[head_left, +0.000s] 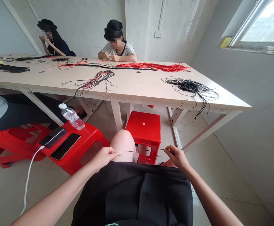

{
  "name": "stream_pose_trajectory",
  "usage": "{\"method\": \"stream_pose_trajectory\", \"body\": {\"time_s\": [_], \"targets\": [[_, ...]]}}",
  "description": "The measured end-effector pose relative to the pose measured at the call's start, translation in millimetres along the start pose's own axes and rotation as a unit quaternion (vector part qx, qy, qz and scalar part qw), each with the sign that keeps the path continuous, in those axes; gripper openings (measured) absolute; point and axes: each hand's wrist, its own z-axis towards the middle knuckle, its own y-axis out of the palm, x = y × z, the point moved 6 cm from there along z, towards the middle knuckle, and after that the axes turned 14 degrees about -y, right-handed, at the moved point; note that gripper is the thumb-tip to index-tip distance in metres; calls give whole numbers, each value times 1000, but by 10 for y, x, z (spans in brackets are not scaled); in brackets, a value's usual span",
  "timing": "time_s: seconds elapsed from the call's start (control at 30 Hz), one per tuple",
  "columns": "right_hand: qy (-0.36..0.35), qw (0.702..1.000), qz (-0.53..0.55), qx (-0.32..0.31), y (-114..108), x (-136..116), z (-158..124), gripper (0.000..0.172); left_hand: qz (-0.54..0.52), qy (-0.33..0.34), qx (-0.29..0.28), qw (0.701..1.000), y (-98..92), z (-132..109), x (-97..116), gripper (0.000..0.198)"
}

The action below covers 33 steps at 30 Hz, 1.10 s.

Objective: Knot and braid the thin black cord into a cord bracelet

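My left hand (pixel 103 158) and my right hand (pixel 177 157) hang over my lap, pinching thin black cords (pixel 142 153) between finger and thumb. The cords stretch taut and level across the gap between my hands, in front of my knee (pixel 124 146). Two strands show, lying close together. My black skirt or shorts (pixel 132 194) fills the space below my hands.
A long pale table (pixel 132 84) ahead holds tangled black and red cords. Two co-workers sit beyond it, working with their hands. Red plastic stools (pixel 143 131) stand nearby, one holding phones (pixel 65 146), a water bottle (pixel 72 116) and a white cable (pixel 28 179).
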Motion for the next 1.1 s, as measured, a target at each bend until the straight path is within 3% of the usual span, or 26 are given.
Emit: {"method": "stream_pose_trajectory", "body": {"time_s": [0.17, 0.33, 0.5, 0.6, 0.77, 0.87, 0.93, 1.1], "targets": [[28, 1000, 7, -3, 80, 380, 84, 32, 30, 2, 50, 998, -33, 111, 122, 28], [54, 998, 26, -3, 307, 624, 245, 37, 58, -18, 42, 997, 31, 105, 226, 23], [79, 995, 49, -21, 582, 780, 329, 39, 38, -23, 48, 998, 79, 121, 201, 21], [113, 993, 43, -9, 671, 875, 268, 36, 29, -26, 48, 998, 98, 137, 171, 21], [207, 975, 8, 75, 712, 978, -108, 42, 38, -30, 39, 998, 134, 125, 182, 19], [224, 969, 8, 107, 738, 861, -237, 38, 50, -23, 40, 998, 155, 134, 200, 18], [205, 970, 14, 132, 726, 653, -185, 38, 61, -17, 41, 997, 177, 155, 197, 18], [62, 985, 52, 153, 718, -333, 212, 30, 72, 6, 46, 996, 231, 192, 170, 19]]}}
